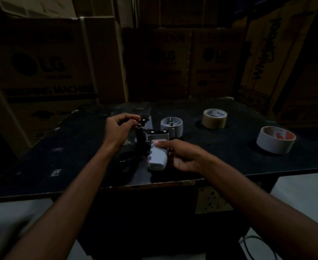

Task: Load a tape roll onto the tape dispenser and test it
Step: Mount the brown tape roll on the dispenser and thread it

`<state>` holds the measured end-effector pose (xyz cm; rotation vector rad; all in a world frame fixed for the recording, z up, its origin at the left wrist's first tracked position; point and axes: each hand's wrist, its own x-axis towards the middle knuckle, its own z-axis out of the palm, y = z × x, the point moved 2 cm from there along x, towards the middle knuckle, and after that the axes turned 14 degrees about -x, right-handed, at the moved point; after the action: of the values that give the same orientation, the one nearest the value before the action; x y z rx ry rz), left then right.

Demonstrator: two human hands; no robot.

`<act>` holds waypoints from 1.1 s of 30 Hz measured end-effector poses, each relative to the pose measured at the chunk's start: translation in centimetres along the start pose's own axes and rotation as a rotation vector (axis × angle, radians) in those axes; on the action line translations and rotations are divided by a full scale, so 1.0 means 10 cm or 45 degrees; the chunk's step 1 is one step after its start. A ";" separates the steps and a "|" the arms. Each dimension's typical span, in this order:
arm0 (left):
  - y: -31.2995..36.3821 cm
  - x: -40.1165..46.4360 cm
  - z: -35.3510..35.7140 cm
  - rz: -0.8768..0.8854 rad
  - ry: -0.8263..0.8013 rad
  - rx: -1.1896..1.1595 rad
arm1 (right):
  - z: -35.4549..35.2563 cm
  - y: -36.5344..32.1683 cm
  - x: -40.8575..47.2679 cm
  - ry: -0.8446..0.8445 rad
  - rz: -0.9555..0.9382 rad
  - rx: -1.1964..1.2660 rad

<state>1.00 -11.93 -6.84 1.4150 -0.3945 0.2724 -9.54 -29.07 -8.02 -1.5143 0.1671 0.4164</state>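
With both hands (120, 128) (184, 156) gripping the dispenser (154, 145) near the surface's (229, 166) front edge, its blade might nick fingers.

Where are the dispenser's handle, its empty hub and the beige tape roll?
handle (157, 156), head view, on its grey ribbed side.
empty hub (171, 125), head view, on its outer wall.
beige tape roll (214, 121), head view, on its side wall.

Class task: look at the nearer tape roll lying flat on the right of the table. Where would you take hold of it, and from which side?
Grip the nearer tape roll across its outer wall, coming from above. It lies flat with its hole facing up and open table all round it, so thumb and fingers can likely close on opposite sides, or hook a thumb into the core.
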 end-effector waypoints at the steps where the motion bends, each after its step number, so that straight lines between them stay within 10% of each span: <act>1: 0.01 0.00 -0.01 0.007 -0.006 0.019 | 0.04 0.00 0.00 -0.043 -0.012 0.107; 16: -0.08 -0.03 0.12 0.456 -0.437 0.947 | -0.70 -0.13 0.10 0.237 0.089 -0.187; 33: 0.29 -0.01 0.34 0.847 -0.350 1.288 | -0.75 -0.45 -0.03 0.218 -0.042 -0.059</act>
<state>-0.69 -14.85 -3.92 2.2869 -1.0514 0.9120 -7.02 -36.56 -4.23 -1.5966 0.2676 0.2658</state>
